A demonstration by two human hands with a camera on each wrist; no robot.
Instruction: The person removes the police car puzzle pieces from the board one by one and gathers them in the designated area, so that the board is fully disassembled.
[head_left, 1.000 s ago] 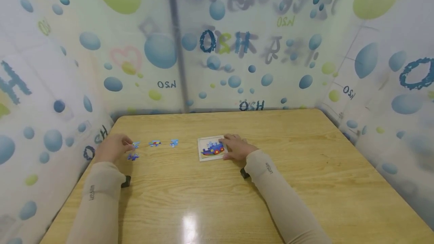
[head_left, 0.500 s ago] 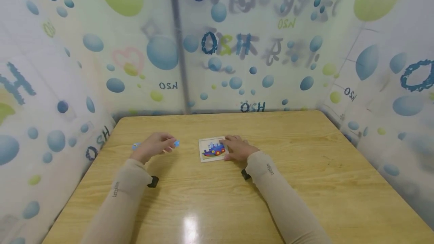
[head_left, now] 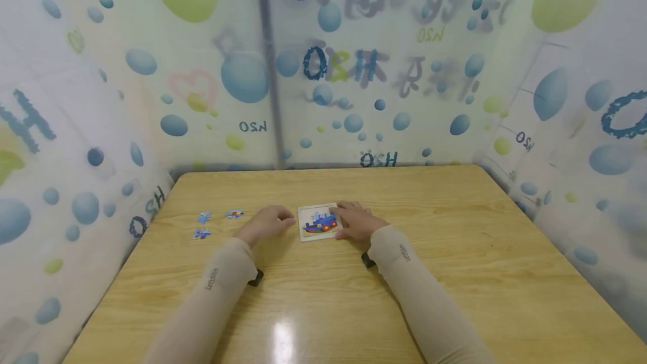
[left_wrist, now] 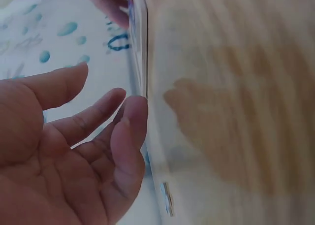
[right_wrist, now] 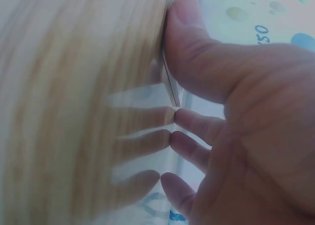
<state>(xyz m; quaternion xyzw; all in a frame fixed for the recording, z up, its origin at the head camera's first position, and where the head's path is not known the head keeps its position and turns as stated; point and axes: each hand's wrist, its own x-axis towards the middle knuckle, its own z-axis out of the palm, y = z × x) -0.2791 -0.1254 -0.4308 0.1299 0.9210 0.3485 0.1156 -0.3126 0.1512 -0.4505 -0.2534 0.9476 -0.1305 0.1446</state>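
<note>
A small square jigsaw puzzle (head_left: 319,226) in a white frame lies flat on the table, its picture a blue boat with red and yellow parts. My right hand (head_left: 356,221) grips its right side, thumb at the near right corner and a finger over the upper right; the other fingertips touch the tabletop in the right wrist view. My left hand (head_left: 267,223) hovers just left of the frame. In the left wrist view its thumb and fingers stand apart, loosely bent, with nothing between them. A puzzle piece (left_wrist: 167,199) lies on the table below this hand.
More loose jigsaw pieces lie to the left: a blue one (head_left: 204,217), a blue and white one (head_left: 201,233) and a multicoloured one (head_left: 235,214). The wooden table (head_left: 323,296) is bounded by a patterned curtain (head_left: 323,100) at the back and sides.
My left hand has swept right from the leftmost pieces, past the others, to beside the puzzle frame, uncovering the pieces on the left. The right hand and the puzzle stay put.
</note>
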